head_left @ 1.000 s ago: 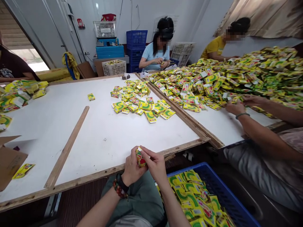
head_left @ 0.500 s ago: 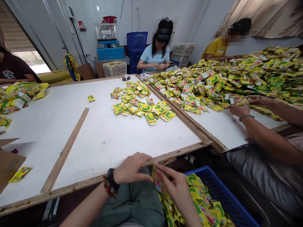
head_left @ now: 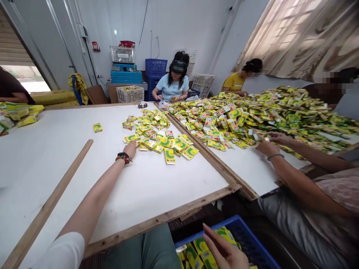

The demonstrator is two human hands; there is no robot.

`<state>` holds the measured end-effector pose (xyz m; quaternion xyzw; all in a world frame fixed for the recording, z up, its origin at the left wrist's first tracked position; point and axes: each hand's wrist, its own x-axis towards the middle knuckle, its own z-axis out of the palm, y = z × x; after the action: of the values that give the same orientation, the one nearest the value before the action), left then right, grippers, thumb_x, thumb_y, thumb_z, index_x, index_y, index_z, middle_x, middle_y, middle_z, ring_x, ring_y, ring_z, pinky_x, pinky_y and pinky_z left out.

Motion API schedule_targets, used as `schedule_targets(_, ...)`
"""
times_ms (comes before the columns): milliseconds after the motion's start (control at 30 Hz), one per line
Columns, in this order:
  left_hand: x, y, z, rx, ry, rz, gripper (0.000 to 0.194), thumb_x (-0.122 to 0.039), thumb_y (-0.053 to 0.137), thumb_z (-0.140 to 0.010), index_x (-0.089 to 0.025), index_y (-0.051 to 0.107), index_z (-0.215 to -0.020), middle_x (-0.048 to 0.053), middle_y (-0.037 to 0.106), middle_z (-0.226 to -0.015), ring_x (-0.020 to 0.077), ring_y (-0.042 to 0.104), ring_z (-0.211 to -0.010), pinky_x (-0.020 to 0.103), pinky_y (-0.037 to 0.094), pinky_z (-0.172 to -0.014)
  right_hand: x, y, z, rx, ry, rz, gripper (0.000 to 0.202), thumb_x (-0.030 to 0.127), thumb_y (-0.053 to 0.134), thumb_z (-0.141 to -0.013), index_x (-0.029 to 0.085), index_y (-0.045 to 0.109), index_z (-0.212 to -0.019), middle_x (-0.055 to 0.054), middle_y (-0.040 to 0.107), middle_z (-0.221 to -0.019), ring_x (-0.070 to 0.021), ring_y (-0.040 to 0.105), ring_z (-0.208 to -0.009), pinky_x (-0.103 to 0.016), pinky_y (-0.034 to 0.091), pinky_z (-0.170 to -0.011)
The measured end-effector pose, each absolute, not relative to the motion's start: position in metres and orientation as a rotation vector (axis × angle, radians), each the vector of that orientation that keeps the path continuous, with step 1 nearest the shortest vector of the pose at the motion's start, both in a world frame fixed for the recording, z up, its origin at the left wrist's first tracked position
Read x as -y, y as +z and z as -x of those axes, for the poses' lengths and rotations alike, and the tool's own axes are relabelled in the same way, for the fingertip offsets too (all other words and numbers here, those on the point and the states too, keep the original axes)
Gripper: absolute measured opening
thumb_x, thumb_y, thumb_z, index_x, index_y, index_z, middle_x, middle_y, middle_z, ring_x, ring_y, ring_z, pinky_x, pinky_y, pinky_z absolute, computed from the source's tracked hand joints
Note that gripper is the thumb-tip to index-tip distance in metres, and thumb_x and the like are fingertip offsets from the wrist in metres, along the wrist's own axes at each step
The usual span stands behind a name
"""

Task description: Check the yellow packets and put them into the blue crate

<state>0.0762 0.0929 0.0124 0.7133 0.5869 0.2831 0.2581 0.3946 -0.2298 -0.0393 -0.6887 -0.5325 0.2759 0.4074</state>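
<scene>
My left hand (head_left: 130, 150) is stretched far across the white table (head_left: 112, 190), its fingers closed at the near edge of a small yellow-and-green packet (head_left: 131, 138). That packet lies at the left side of a loose pile of similar packets (head_left: 165, 142). Beaded bands circle the left wrist. Low in the view, my right hand (head_left: 228, 254) hovers over a blue plastic basket (head_left: 252, 235) full of yellow packets (head_left: 202, 246). Its fingers are extended and slightly apart, with nothing seen in them.
Wooden strips (head_left: 204, 157) divide and edge the table. A large packet heap (head_left: 280, 108) covers the right table, where a co-worker's hands (head_left: 270, 147) handle packets. One packet (head_left: 97, 127) lies alone on the left. Other people sit opposite.
My left hand has gone from the table's near edge forward to the pile. My right hand has lowered over the basket, and the packet it held is no longer in it.
</scene>
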Motion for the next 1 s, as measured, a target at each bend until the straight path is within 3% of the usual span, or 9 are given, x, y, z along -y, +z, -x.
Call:
schedule_targets(133, -0.029, -0.008, -0.074, -1.338, 0.666, -1.898, 0.027, -0.028, 0.059, -0.073, -0.014, 0.059, -0.096, 0.007, 0.067, -0.097, 0.0237, 0.061, -0.091, 0.034, 0.05, -0.08, 0.183, -0.028, -0.345, 1.131, 0.918, 1.467, 0.056, 0.049, 0.071, -0.072, 0.02, 0.067, -0.12, -0.014, 0.067, -0.12, -0.0308, 0.064, -0.111, -0.042, 0.054, -0.091)
schedule_targets(200, 0.017, -0.015, -0.078, -1.149, 0.641, -1.821, 0.028, -0.03, 0.057, -0.072, -0.016, 0.059, -0.096, 0.004, 0.068, -0.092, 0.0204, 0.062, -0.083, 0.03, 0.051, -0.072, 0.161, -0.018, -0.314, 1.09, 1.084, 1.274, 0.07, 0.047, 0.075, -0.069, 0.023, 0.056, -0.132, -0.013, 0.066, -0.123, -0.0292, 0.062, -0.114, -0.043, 0.053, -0.09)
schedule_targets(300, 0.087, -0.019, -0.087, -0.839, 0.757, -1.631, 0.031, -0.036, 0.057, -0.075, -0.017, 0.056, -0.1, 0.004, 0.066, -0.091, 0.0197, 0.062, -0.081, 0.03, 0.051, -0.071, 0.144, -0.005, -0.277, 1.146, 1.342, 1.074, 0.061, 0.045, 0.073, -0.072, 0.023, 0.059, -0.127, -0.007, 0.074, -0.097, -0.022, 0.069, -0.09, -0.036, 0.057, -0.078)
schedule_targets(400, 0.137, -0.022, -0.097, -1.054, 0.973, -1.712, 0.054, -0.041, 0.065, -0.074, -0.019, 0.046, -0.12, 0.006, 0.063, -0.106, 0.022, 0.061, -0.091, 0.034, 0.05, -0.08, 0.149, 0.002, -0.258, 1.183, 1.429, 1.035, 0.051, 0.045, 0.068, -0.078, 0.018, 0.062, -0.121, 0.0, 0.071, -0.075, -0.0154, 0.065, -0.066, -0.03, 0.057, -0.067)
schedule_targets(467, 0.156, -0.027, -0.106, -1.275, 1.089, -1.749, 0.074, -0.039, 0.07, -0.07, -0.02, 0.035, -0.132, 0.009, 0.06, -0.117, 0.0242, 0.061, -0.098, 0.037, 0.05, -0.084, 0.157, 0.004, -0.254, 1.208, 1.427, 1.026, 0.051, 0.043, 0.068, -0.078, 0.018, 0.061, -0.122, 0.0, 0.072, -0.077, -0.0161, 0.065, -0.068, -0.03, 0.056, -0.068)
schedule_targets(533, 0.167, -0.035, -0.117, -1.396, 1.18, -1.709, 0.081, -0.036, 0.069, -0.071, -0.021, 0.027, -0.138, 0.01, 0.059, -0.12, 0.0252, 0.062, -0.1, 0.039, 0.05, -0.085, 0.164, 0.006, -0.253, 1.232, 1.416, 1.026, 0.053, 0.043, 0.07, -0.077, 0.018, 0.062, -0.122, -0.002, 0.073, -0.081, -0.0186, 0.067, -0.074, -0.032, 0.055, -0.072)
schedule_targets(700, 0.175, -0.056, -0.142, -1.397, 1.411, -1.605, 0.075, -0.035, 0.063, -0.076, -0.018, 0.022, -0.137, 0.013, 0.06, -0.115, 0.0224, 0.064, -0.093, 0.036, 0.053, -0.079, 0.167, 0.004, -0.255, 1.224, 1.386, 1.015, 0.039, 0.05, 0.068, -0.076, 0.017, 0.075, -0.095, -0.002, 0.073, -0.076, -0.0207, 0.065, -0.072, -0.032, 0.053, -0.07)
schedule_targets(833, 0.171, -0.071, -0.151, -1.386, 1.557, -1.722, 0.066, -0.034, 0.066, -0.074, -0.019, 0.029, -0.127, 0.014, 0.057, -0.116, 0.0239, 0.063, -0.097, 0.039, 0.054, -0.081, 0.165, -0.004, -0.256, 0.999, 1.42, 1.068, 0.033, 0.05, 0.071, -0.072, 0.017, 0.075, -0.07, 0.001, 0.068, -0.06, -0.0171, 0.061, -0.061, -0.028, 0.05, -0.061)
schedule_targets(1000, 0.167, -0.081, -0.153, -1.389, 1.721, -1.921, 0.06, -0.029, 0.07, -0.067, -0.023, 0.033, -0.114, 0.009, 0.056, -0.11, 0.0225, 0.063, -0.093, 0.038, 0.055, -0.077, 0.168, -0.009, -0.258, 0.685, 1.753, 0.897, 0.038, 0.04, 0.077, -0.065, 0.018, 0.075, -0.096, -0.006, 0.075, -0.095, -0.0223, 0.068, -0.089, -0.035, 0.049, -0.09)
